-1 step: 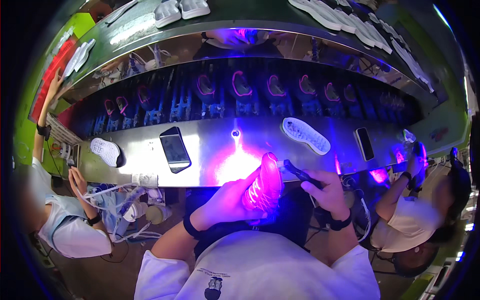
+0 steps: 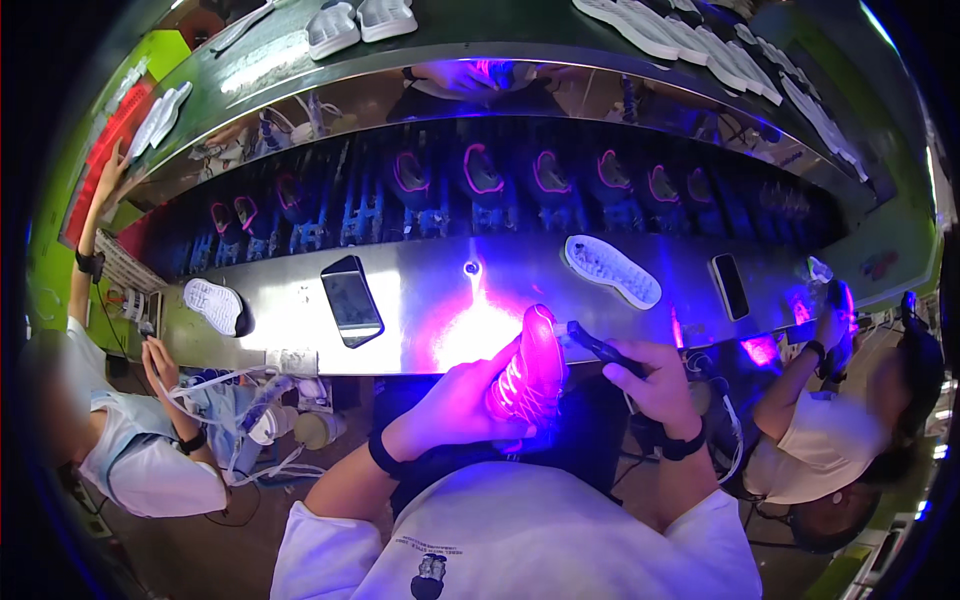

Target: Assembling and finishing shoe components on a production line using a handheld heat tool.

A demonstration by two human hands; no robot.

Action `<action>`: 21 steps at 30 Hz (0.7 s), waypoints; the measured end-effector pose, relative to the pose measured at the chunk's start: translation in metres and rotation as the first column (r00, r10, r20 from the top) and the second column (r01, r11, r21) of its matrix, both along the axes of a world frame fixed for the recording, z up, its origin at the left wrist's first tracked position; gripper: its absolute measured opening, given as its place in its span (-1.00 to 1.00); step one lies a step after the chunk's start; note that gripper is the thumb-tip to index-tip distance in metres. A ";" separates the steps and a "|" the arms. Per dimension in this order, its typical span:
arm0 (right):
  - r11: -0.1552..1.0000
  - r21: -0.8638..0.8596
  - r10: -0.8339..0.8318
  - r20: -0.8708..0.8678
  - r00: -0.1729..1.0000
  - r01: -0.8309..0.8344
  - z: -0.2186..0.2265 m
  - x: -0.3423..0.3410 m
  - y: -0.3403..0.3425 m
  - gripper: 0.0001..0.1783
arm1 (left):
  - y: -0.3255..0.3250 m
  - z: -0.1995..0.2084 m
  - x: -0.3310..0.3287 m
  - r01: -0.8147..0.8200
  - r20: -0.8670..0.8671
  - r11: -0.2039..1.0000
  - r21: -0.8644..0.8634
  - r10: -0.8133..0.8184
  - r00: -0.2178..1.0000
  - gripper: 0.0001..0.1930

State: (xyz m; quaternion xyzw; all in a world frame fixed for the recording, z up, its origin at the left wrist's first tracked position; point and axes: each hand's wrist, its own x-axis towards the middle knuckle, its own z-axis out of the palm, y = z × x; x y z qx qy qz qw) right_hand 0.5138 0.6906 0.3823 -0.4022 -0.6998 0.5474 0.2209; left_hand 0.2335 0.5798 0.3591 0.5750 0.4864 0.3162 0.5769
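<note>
My left hand (image 2: 455, 405) is wrapped round a laced shoe (image 2: 530, 370), which glows pink under violet light with its toe pointing away from me. In my right hand (image 2: 655, 385) is a dark-handled brush (image 2: 595, 345). Its pale tip lies beside the shoe's toe edge; whether it touches I cannot tell. No sole shows on the underside of the shoe that faces away from view. On the metal bench beyond the hands lies a white shoe sole (image 2: 612, 272), and a dark phone (image 2: 352, 302) is to the left.
Another white sole (image 2: 214, 306) and a second phone (image 2: 730, 287) lie on the bench (image 2: 420, 270). Behind it, a rack carries several dark shoes (image 2: 483, 172) with pink-lit rims. White soles (image 2: 690, 50) rest on the green conveyor. Co-workers sit at left (image 2: 150, 450) and right (image 2: 820, 440).
</note>
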 end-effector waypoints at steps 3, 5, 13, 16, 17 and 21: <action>0.998 0.039 0.041 -0.004 0.999 -0.041 -0.002 0.008 0.000 -0.67 | 0.000 0.004 0.006 -0.029 0.050 0.999 0.015 0.029 0.998 0.04; 0.998 0.027 0.064 -0.034 0.997 -0.063 -0.008 0.014 -0.002 -0.70 | 0.001 0.002 0.011 -0.045 0.097 0.999 -0.025 0.047 0.994 0.01; 0.992 -0.090 -0.081 0.029 0.996 0.084 -0.040 0.022 -0.030 -0.66 | 0.001 -0.014 0.021 -0.101 0.232 0.952 -0.288 0.172 0.957 -0.15; 1.000 -0.024 -0.009 0.052 0.999 0.011 -0.044 0.033 -0.043 -0.65 | 0.002 -0.018 0.022 -0.121 0.311 0.905 -0.408 0.263 0.913 -0.23; 0.999 -0.042 -0.004 0.055 0.998 0.007 -0.043 0.035 -0.045 -0.64 | 0.003 -0.017 0.022 -0.118 0.326 0.909 -0.400 0.261 0.908 -0.26; 0.999 -0.021 -0.034 0.097 0.995 0.036 -0.025 0.015 -0.019 -0.66 | 0.005 -0.009 0.024 -0.105 0.416 0.903 -0.417 0.292 0.861 -0.30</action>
